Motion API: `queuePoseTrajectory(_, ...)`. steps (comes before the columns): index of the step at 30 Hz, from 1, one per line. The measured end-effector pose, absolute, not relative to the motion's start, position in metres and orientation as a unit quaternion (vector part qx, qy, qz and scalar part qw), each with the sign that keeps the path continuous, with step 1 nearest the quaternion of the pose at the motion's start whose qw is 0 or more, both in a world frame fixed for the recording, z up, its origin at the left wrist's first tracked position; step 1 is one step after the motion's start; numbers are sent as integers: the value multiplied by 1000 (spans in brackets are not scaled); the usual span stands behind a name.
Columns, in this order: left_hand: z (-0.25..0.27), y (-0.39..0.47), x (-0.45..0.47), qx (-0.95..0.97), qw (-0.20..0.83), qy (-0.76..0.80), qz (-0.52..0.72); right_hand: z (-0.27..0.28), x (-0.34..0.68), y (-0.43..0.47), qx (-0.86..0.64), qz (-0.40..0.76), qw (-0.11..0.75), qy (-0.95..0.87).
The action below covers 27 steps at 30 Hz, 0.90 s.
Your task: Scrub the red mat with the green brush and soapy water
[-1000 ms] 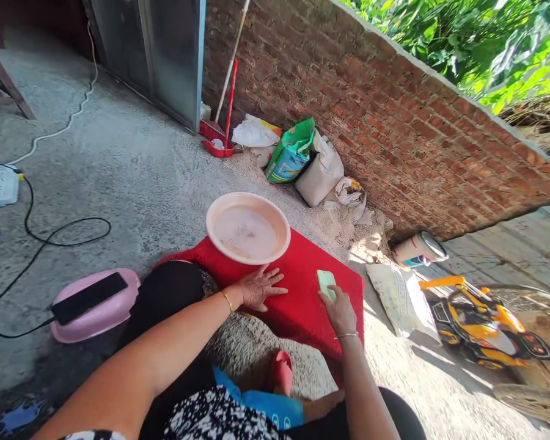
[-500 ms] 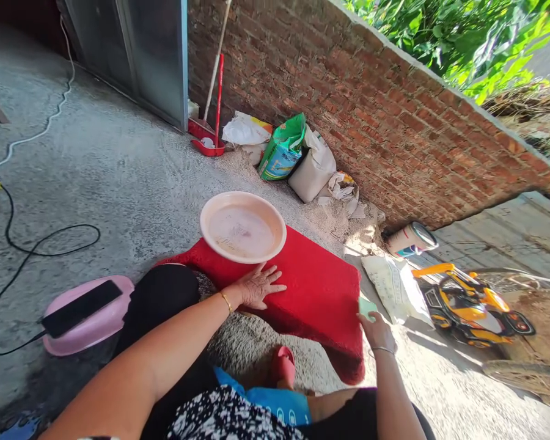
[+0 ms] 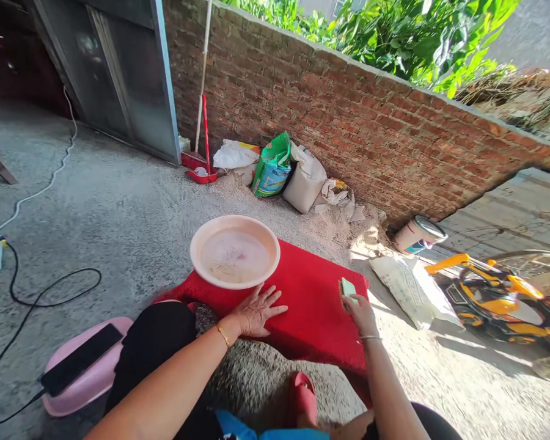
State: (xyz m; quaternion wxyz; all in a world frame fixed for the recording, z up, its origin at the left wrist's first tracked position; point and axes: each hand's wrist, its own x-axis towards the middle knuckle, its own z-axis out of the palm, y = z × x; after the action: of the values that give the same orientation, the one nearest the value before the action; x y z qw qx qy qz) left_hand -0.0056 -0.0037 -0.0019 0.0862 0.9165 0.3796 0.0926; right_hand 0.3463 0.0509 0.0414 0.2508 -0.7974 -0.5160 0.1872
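Observation:
A long red bench (image 3: 302,287) stretches across in front of me. On its left part sits a pale pink basin (image 3: 192,253) with some cloudy water and bits in it. My left hand (image 3: 259,313) lies flat on the bench just below the basin, fingers spread, holding nothing. Near the bench's right end, my right hand (image 3: 361,315) grips a light green scrubbing brush (image 3: 348,287). Its brown bristle edge is against the red surface. The fingers partly cover the brush.
A phone (image 3: 81,359) on a cable lies over a pink plastic stool (image 3: 85,396) at my left. Sacks (image 3: 305,180) and a dustpan (image 3: 201,176) stand by the brick wall (image 3: 330,116). A yellow toy vehicle (image 3: 495,299) and a bucket (image 3: 419,235) are at right.
My right hand has moved the brush from the bench's right end edge leftward onto its top. My left hand stays flat in place. The view has tilted up somewhat.

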Motion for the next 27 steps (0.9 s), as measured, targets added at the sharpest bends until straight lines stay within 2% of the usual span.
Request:
queuePoseTrajectory(8,-24,-3,-5,912,84,384,118,69,157,156,-717,163,122,-666)
queuePoseTrajectory(14,-7,-5,-3,907,118,398,79,74,106,202,-686,166,66,-706)
queuePoseTrajectory(20,-2,-5,-2,905,123,401,67,65,171,217,-729,151,32,-667)
queuePoseTrajectory(27,0,-3,-3,907,100,405,52,76,351,173,-859,87,18,-504)
